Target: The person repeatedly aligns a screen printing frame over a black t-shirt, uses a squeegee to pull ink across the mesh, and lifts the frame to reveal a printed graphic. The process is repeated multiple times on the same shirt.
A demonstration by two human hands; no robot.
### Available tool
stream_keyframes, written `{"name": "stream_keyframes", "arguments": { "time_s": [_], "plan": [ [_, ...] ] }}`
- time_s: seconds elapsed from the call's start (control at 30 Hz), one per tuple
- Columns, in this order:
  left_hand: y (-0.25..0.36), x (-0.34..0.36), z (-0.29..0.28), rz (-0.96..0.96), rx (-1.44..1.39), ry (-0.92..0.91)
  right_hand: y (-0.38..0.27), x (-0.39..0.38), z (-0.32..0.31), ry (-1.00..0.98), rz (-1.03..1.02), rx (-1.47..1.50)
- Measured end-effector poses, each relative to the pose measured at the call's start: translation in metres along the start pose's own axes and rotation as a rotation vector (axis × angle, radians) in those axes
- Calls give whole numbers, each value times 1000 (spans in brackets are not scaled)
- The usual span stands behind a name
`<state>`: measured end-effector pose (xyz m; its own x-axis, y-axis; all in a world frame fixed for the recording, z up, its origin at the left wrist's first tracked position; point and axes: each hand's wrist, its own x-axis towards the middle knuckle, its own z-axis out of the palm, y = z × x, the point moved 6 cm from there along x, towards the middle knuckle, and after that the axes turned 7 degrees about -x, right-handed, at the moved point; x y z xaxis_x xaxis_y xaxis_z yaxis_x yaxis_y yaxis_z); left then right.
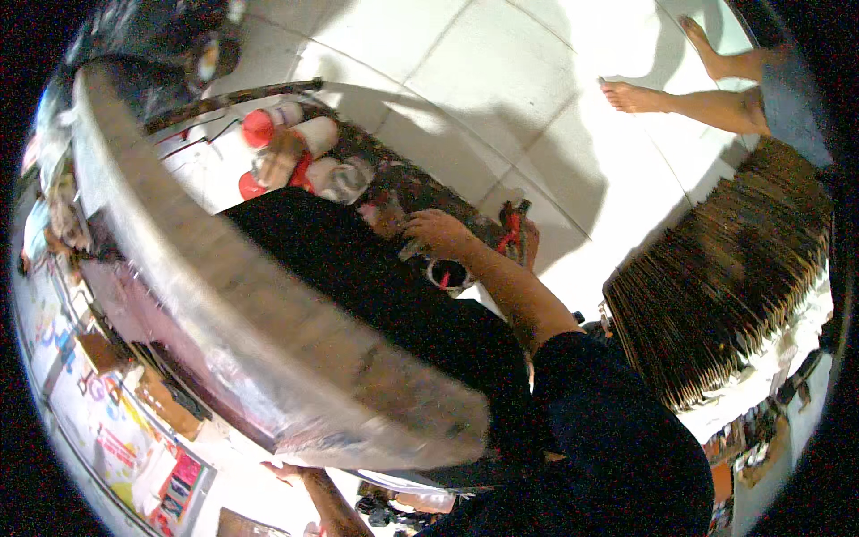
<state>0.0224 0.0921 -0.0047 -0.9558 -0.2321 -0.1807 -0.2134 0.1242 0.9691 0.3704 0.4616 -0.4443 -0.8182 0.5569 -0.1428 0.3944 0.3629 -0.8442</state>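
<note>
My right hand [434, 234] reaches over the dark tray edge beside a cup [447, 276] with something red inside, its fingers loosely bent and apart. My left hand [288, 474] shows at the bottom, fingers extended by the underside of a long beige slab [268, 295] with a black surface beside it. Beyond my right hand sit red-lidded white containers [257, 127], a blurred tan shape among them that I cannot make out, and a clear container [347, 182]. Red-and-black tools [512, 228] lie to the right of my hand.
Another person's bare legs [716, 116] are on the white tiled floor [474, 72] at upper right. A tall stack of brown sheets [716, 277] stands at right. A dark wheeled object [201, 58] is at upper left; cluttered items [170, 407] lie at lower left.
</note>
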Motion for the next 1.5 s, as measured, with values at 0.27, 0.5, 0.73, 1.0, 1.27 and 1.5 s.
{"name": "stream_keyframes", "arguments": {
  "time_s": [0.27,0.5,0.73,1.0,1.27,1.5],
  "plan": [
    [-28,-38,34,-209,-204,-422,-31,-89,-212,527,222,33],
    [-35,-50,34,95,-169,-316,-211,-164,-468,684,97,445],
    [-38,-53,45,233,-61,-337,-424,-62,-395,198,40,180],
    [-32,-68,54,333,-82,-392,-491,-5,-329,308,-33,46],
    [-28,-74,54,319,-15,-356,-510,18,-294,311,16,22],
    [-26,-75,54,313,-4,-365,-523,32,-278,296,1,16]
  ]
}}
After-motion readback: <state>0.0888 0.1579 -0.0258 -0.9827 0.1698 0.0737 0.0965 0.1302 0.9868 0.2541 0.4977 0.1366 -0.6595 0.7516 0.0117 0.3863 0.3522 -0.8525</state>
